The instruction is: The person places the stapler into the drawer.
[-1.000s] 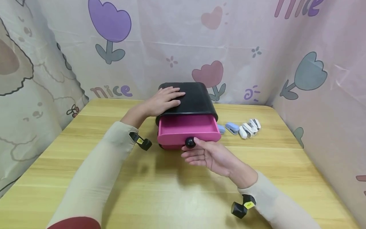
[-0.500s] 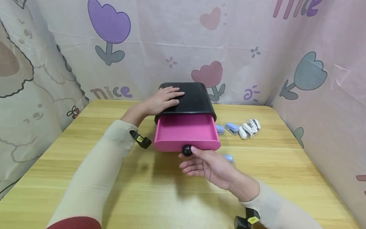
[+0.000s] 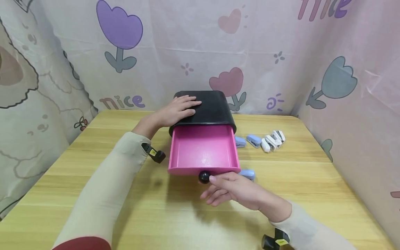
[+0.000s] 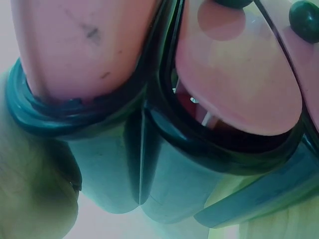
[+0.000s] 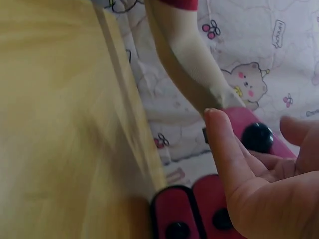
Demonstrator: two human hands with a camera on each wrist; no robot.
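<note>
A black drawer cabinet (image 3: 214, 107) stands on the table, its pink top drawer (image 3: 204, 149) pulled well out and bare inside. My left hand (image 3: 179, 111) rests on the cabinet's top with the fingers spread. At the drawer's round black knob (image 3: 204, 177), my right hand (image 3: 237, 189) has its thumb tip beside the knob and the other fingers extended below. In the right wrist view a gap shows between thumb and knob (image 5: 257, 137). The left wrist view shows a lower pink drawer (image 4: 239, 74) slightly ajar, with something small and pale inside.
Blue mini staplers (image 3: 253, 140) and several white ones (image 3: 271, 141) lie right of the cabinet. Another blue stapler (image 3: 248, 174) lies nearer, partly behind my right hand. A patterned cloth (image 3: 175, 52) hangs around the wooden table (image 3: 140, 215).
The top drawer has slid farther out toward me with my right hand at its knob. The thumb has since come to the knob's edge. My left hand has stayed on the cabinet.
</note>
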